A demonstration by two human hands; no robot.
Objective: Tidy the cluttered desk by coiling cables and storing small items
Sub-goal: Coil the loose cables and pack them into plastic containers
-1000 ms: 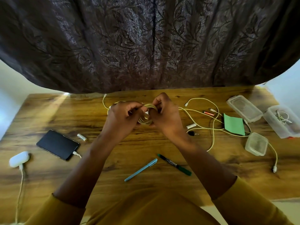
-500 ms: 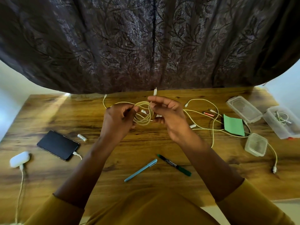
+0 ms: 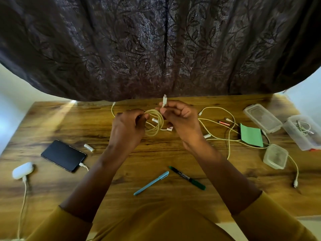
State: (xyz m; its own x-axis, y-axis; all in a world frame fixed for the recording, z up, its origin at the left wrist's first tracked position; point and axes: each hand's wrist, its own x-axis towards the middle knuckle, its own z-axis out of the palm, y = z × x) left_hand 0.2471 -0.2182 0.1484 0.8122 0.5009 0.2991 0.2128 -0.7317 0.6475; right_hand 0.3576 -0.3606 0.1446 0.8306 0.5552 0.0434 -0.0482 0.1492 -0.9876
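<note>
Open container [image 3: 303, 132] cut off by right edge.

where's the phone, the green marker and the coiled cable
phone [image 3: 63, 155], head view, middle of its dark screen
green marker [image 3: 188, 178], head view, middle of its barrel
coiled cable [image 3: 159, 121], head view, right side of the loops

- Dark purple-brown curtain [image 3: 156, 46], woven leaf-and-vine pattern, at 12 o'clock.
- Streaked golden-brown wood grain on tabletop [image 3: 52, 122].
- Pale yellow coiled cable [image 3: 156, 122], centre.
- Green paper [image 3: 251, 137] at 3 o'clock.
- Black phone [image 3: 63, 155] at 9 o'clock.
- Light blue pen [image 3: 151, 183], dark green marker [image 3: 187, 178] at 6 o'clock.
- Mustard-yellow sleeves [image 3: 271, 221].
</note>
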